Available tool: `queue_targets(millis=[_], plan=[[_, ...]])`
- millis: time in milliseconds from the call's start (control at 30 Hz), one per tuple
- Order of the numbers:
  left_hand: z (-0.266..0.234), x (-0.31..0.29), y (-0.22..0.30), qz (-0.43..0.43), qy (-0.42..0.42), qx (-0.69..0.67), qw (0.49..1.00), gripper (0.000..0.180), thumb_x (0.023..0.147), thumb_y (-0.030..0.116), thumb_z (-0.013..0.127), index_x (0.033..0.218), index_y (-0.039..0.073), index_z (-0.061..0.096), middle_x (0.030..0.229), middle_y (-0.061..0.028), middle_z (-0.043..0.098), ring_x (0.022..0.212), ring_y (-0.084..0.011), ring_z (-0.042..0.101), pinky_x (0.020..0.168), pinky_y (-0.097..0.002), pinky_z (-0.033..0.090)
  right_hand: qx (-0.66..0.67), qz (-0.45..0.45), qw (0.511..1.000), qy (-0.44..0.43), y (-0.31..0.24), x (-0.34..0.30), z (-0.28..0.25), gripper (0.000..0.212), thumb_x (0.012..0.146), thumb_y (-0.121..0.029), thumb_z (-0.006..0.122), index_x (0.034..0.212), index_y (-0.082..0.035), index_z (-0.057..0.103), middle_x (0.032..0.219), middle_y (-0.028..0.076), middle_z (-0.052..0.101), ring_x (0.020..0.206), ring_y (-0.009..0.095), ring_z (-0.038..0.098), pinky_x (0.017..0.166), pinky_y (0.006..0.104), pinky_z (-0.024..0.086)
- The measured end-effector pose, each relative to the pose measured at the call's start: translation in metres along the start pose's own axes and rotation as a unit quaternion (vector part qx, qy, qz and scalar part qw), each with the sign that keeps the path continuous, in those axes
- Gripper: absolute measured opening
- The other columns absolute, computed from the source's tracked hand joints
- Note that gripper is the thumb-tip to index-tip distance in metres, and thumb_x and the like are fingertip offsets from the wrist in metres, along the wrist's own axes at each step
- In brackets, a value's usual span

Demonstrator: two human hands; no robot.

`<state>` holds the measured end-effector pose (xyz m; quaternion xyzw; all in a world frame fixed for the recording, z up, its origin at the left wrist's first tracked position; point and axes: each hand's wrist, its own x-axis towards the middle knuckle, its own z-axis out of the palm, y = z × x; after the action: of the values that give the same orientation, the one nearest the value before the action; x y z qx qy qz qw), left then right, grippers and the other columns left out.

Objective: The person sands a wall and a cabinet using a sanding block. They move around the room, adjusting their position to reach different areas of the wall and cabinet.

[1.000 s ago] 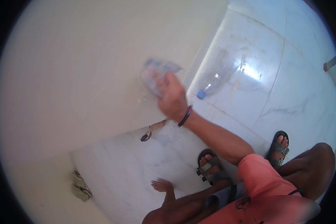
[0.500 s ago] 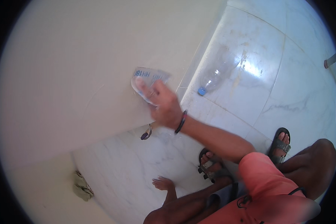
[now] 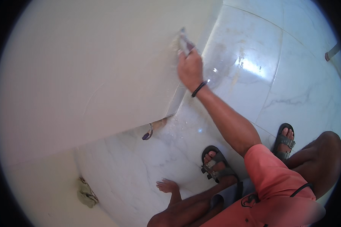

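Note:
My right hand (image 3: pixel 190 68) is closed round a folded, pale sheet of sandpaper (image 3: pixel 186 44), pressed against the off-white wall (image 3: pixel 102 56) close to its right-hand corner. The sheet now shows nearly edge-on, and its working face is hidden. A dark bracelet (image 3: pixel 199 89) circles that wrist. Low down beyond my left knee, my left hand (image 3: pixel 167 185) shows with its fingers apart and nothing in them, over the marble floor (image 3: pixel 140 170). Its forearm is mostly hidden behind my leg.
A clear plastic bottle (image 3: pixel 225 62) lies on the tiles beside the wall, partly hidden by my arm. Past the wall's lower edge another person's foot (image 3: pixel 155 126) shows in part. A crumpled green cloth (image 3: pixel 87 193) lies at lower left. My sandalled feet (image 3: pixel 216 162) stand on the floor.
My right hand has moved up and to the right along the wall with the sandpaper, which has turned from flat to nearly edge-on. My arm now covers the bottle's blue cap.

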<state>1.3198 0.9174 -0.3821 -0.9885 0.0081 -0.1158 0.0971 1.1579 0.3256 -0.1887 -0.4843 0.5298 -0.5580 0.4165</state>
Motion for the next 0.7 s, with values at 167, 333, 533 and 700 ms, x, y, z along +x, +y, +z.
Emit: queue_targets(millis=[167, 333, 533, 700], plan=[[-0.014, -0.004, 0.01, -0.02, -0.029, -0.005, 0.999, 0.057, 0.1, 0.044, 0.04, 0.141, 0.005, 0.038, 0.143, -0.0221, 0.039, 0.125, -0.0392, 0.042, 0.095, -0.0543, 0.041, 0.036, -0.111, 0.989, 0.086, -0.02, 0.015, -0.018, 0.037, 0.091, -0.007, 0.054, 0.125, 0.007, 0.05, 0.129, 0.024, 0.05, 0.116, 0.038, 0.05, 0.096, 0.0436, 0.043], [-0.012, -0.002, 0.006, -0.008, -0.016, -0.007, 1.0, 0.057, 0.1, 0.044, 0.039, 0.142, 0.006, 0.036, 0.144, -0.0223, 0.038, 0.126, -0.0395, 0.041, 0.095, -0.0554, 0.04, 0.067, -0.158, 0.983, 0.065, -0.044, -0.02, 0.028, 0.052, 0.093, -0.008, 0.05, 0.143, -0.001, 0.038, 0.148, 0.022, 0.037, 0.138, 0.039, 0.033, 0.113, 0.0435, 0.028], [-0.017, -0.006, 0.01, -0.016, -0.027, -0.018, 0.999, 0.058, 0.1, 0.044, 0.039, 0.142, 0.004, 0.036, 0.143, -0.0231, 0.039, 0.126, -0.0404, 0.041, 0.098, -0.0558, 0.038, 0.121, -0.207, 0.97, -0.023, -0.051, -0.133, 0.057, 0.067, 0.078, 0.004, 0.043, 0.144, 0.003, 0.035, 0.152, 0.028, 0.025, 0.143, 0.045, 0.019, 0.116, 0.0533, 0.014], [-0.009, -0.005, 0.001, 0.006, -0.017, -0.011, 1.0, 0.059, 0.1, 0.044, 0.039, 0.143, 0.004, 0.035, 0.144, -0.0233, 0.038, 0.127, -0.0411, 0.04, 0.099, -0.0556, 0.037, 0.1, -0.128, 0.984, 0.077, -0.038, -0.04, 0.044, 0.058, 0.083, 0.002, 0.044, 0.142, 0.004, 0.04, 0.15, 0.027, 0.031, 0.142, 0.04, 0.025, 0.116, 0.0503, 0.02]])
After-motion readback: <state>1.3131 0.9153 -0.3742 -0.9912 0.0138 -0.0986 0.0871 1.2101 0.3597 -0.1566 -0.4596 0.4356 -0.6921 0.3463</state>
